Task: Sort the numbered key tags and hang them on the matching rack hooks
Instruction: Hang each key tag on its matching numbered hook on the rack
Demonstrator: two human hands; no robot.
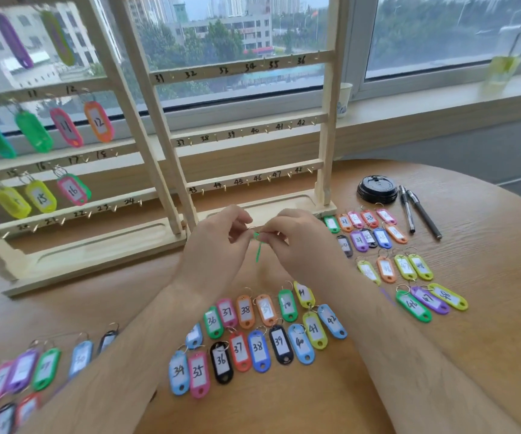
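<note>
Now our left hand (217, 245) and right hand (298, 242) pinch a slim green plastic key tag (258, 250) by its metal ring (253, 228), at twelve o'clock of the laid-out tags (257, 346). Its number is hidden; next we must read it and find its hook on the pale wooden rack (327, 136).

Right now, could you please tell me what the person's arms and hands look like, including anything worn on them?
The left hand and right hand are bare: no gloves, rings or watch show. Both forearms are bare too, with fine hair, and no sleeve is visible down to the frame edge.
</note>
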